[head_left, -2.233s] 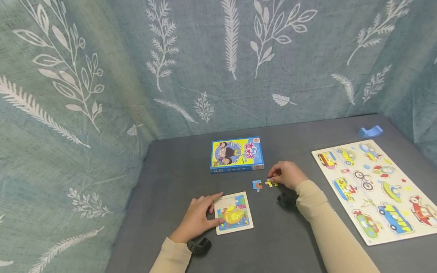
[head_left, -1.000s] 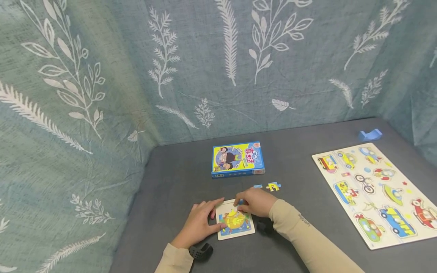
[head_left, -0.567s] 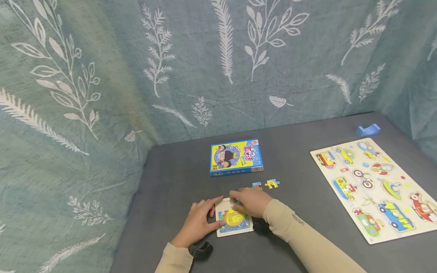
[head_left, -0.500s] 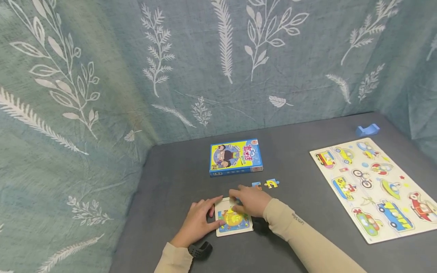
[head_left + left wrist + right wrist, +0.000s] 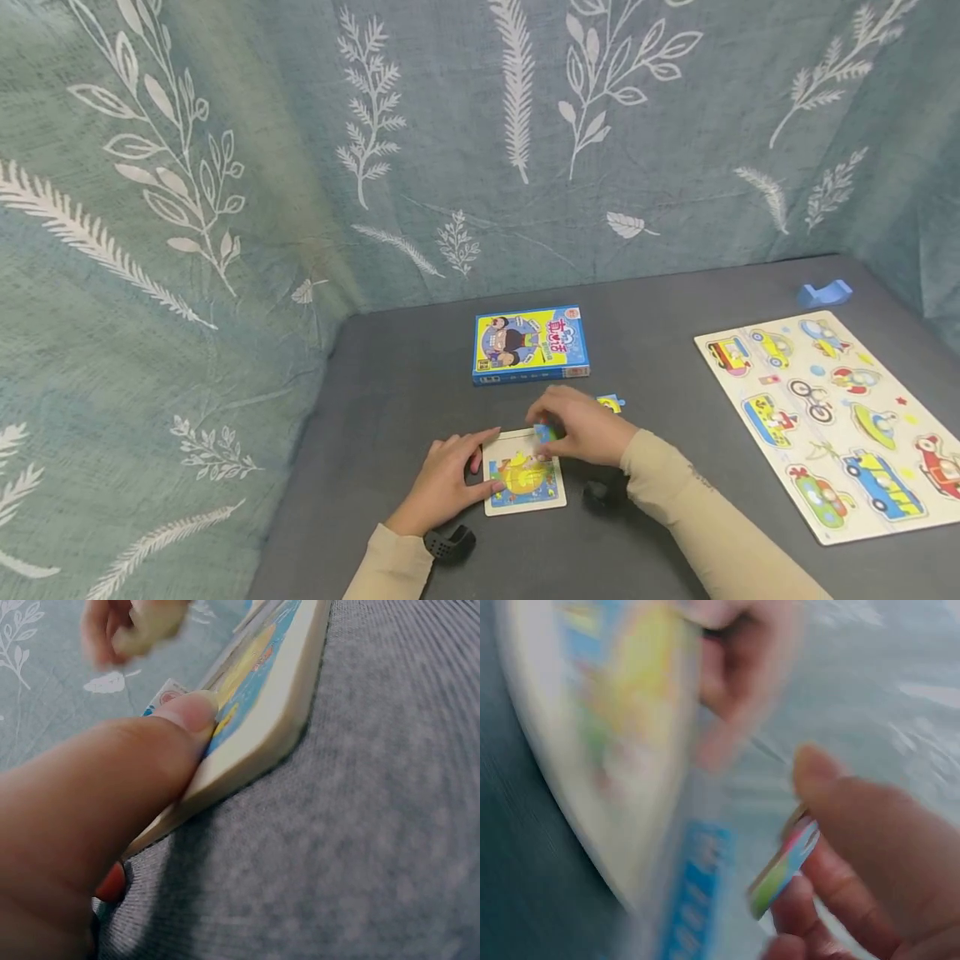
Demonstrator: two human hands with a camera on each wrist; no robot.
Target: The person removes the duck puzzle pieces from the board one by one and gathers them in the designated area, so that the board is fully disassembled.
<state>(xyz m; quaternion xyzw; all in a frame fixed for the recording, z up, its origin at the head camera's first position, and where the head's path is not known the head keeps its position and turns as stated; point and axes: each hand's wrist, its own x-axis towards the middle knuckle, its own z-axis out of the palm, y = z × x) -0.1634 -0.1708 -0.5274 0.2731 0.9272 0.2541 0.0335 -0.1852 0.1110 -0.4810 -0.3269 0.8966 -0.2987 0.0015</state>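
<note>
In the head view a small framed puzzle [image 5: 522, 476] lies flat, its yellow and blue picture filling the lower part and bare wood showing at the top. My left hand [image 5: 447, 483] grips the frame's left side, thumb on its face; the left wrist view shows the thumb [image 5: 176, 724] pressing near the frame's corner. My right hand [image 5: 583, 424] pinches a blue and green puzzle piece [image 5: 545, 432] just above the frame's upper right corner. The right wrist view shows that piece [image 5: 786, 862] held on edge between thumb and fingers.
Behind the frame lies a blue and yellow box [image 5: 531, 346]. A yellow and blue loose piece [image 5: 611, 403] lies partly behind my right hand. A large vehicle puzzle board [image 5: 832, 425] lies at the right, with a blue tape-dispenser-like object [image 5: 825, 292] beyond it.
From over the puzzle's upper right part, my right hand has lifted away to the right, with the blue and green piece now visible in its fingers. My left hand keeps its grip.
</note>
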